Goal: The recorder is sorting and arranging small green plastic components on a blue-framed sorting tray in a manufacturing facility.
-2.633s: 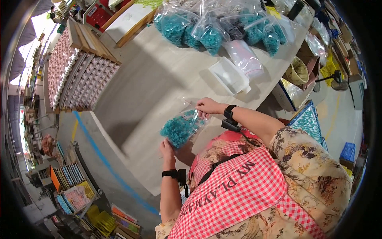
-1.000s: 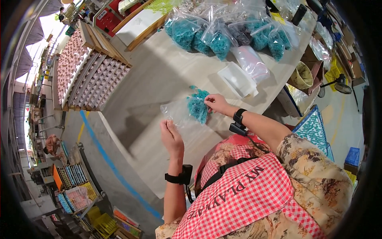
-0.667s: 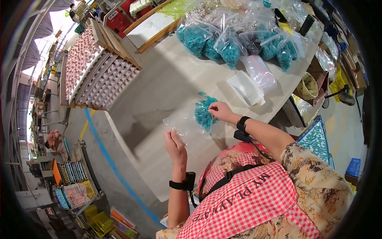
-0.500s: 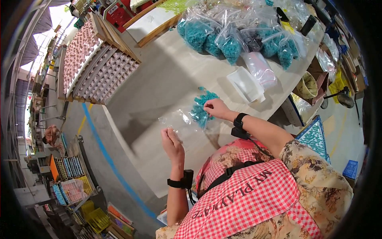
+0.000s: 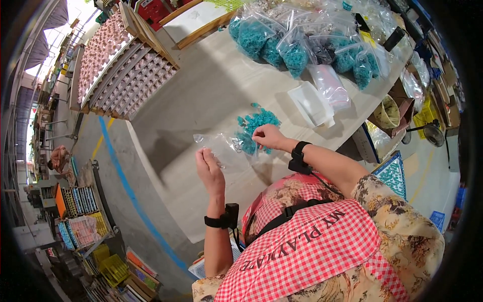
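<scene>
A clear plastic bag point(image 5: 221, 148) with dark print lies stretched between my hands over the pale tabletop. Its left end is gripped by my left hand point(image 5: 210, 168), thumb and fingers pressed together. At the bag's right edge, my right hand point(image 5: 270, 138) is closed in a pinch on the film; the fingertips are partly hidden. Small teal pieces point(image 5: 262, 119) lie in a loose heap just beyond my right hand. Some teal pieces show through the film at the bag's right end.
A white rectangular tray point(image 5: 308, 106) and a pack of clear bags point(image 5: 330, 88) lie right of the heap. Filled bags of teal pieces point(image 5: 293, 56) crowd the table's far side. Stacked pink egg-crate-like trays point(image 5: 128, 83) stand at the far left. A wooden frame point(image 5: 204, 31) lies behind.
My left hand has moved slightly left and up with its end of the bag, and the film is more spread out. My right hand has shifted a little left.
</scene>
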The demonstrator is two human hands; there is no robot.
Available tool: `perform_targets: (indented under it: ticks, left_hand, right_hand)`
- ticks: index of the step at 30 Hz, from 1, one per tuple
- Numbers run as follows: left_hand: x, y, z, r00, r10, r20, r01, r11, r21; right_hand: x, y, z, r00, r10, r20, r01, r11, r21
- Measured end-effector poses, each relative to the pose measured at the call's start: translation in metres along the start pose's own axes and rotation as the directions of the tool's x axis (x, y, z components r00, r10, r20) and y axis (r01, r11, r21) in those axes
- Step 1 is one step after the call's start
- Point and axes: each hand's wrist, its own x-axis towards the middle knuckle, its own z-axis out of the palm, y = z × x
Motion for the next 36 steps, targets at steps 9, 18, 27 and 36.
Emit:
perform_targets:
  ticks: [9, 18, 27, 36]
  left_hand:
    - [-0.012, -0.027, -0.064, 0.990, -0.125, -0.067, 0.116, 0.986, -0.123]
    - [-0.091, -0.040, -0.133, 0.888, 0.026, -0.459, 0.141, 0.935, 0.327]
    - [-0.132, -0.041, -0.037, 0.902, -0.421, 0.099, 0.430, 0.897, -0.104]
    - [-0.127, -0.036, -0.047, 0.909, -0.313, 0.275, 0.353, 0.929, -0.113]
  right_hand:
    - [-0.009, -0.033, 0.017, 0.983, -0.065, 0.174, 0.033, 0.983, 0.178]
    - [-0.060, -0.059, 0.063, 0.954, -0.266, 0.136, 0.269, 0.963, -0.004]
    - [-0.093, -0.064, 0.125, 0.826, -0.417, 0.380, 0.460, 0.888, -0.026]
    - [-0.097, -0.052, 0.093, 0.710, -0.390, 0.586, 0.345, 0.919, 0.194]
